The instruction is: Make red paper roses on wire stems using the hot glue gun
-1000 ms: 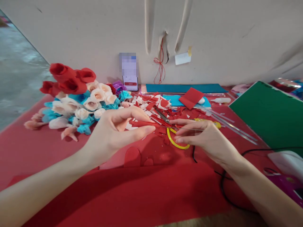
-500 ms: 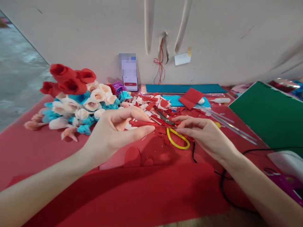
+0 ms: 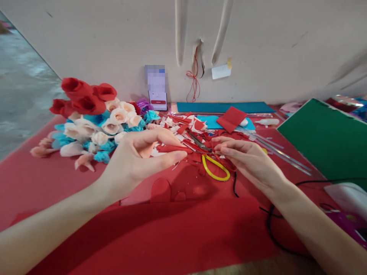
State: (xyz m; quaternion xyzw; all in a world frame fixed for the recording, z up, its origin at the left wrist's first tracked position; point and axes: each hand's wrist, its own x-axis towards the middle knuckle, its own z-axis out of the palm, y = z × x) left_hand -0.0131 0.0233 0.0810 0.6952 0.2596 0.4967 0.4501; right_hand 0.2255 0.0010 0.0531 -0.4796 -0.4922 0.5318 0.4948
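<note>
My left hand (image 3: 137,160) pinches a rolled red foam piece (image 3: 172,148) between thumb and fingers, its tip pointing right. My right hand (image 3: 252,162) is closed in a pinch just to the right of it, its fingertips pressed together on a thin stick (image 3: 210,152) that points at the roll. Both hands hover over the red foam sheet (image 3: 183,229) that covers the table. Yellow-handled scissors (image 3: 213,172) lie under my right fingers, among red and white scraps (image 3: 195,128).
A heap of red, cream, pink and blue paper roses (image 3: 94,118) lies at the left. A phone (image 3: 157,87) leans on the wall. Also there: a folded red sheet (image 3: 231,117), a blue strip (image 3: 223,107), a glue bottle (image 3: 268,121), clear rods (image 3: 275,151), a green sheet (image 3: 329,141) and a black cable (image 3: 269,221).
My right hand has slid left along the thin stick, closing up on the red roll. My left hand and the roll have stayed in place.
</note>
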